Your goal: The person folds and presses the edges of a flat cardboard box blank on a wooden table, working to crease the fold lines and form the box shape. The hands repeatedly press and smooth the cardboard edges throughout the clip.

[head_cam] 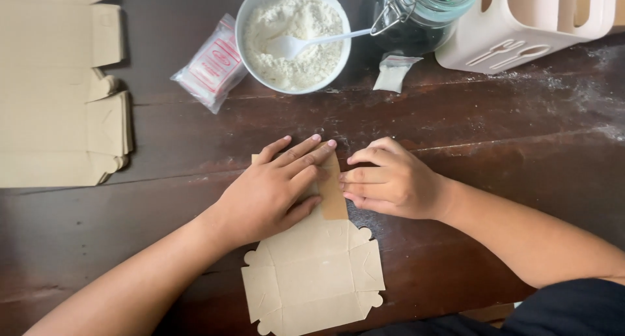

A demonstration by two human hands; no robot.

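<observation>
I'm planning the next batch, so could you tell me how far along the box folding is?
Done: nothing folded shows. In hand: the left hand presses the cardboard blank flat while the right hand creases its side flap. Left: its remaining flaps and the flat stack.

Soft even daylight, faint sheen on dark table (495, 154), weak shadows, sharp focus throughout.

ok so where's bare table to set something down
Bare wood lies right of the right hand, below the cutlery caddy, and between the stacked flat cartons and the left hand. The back edge around the flour bowl is crowded.
</observation>
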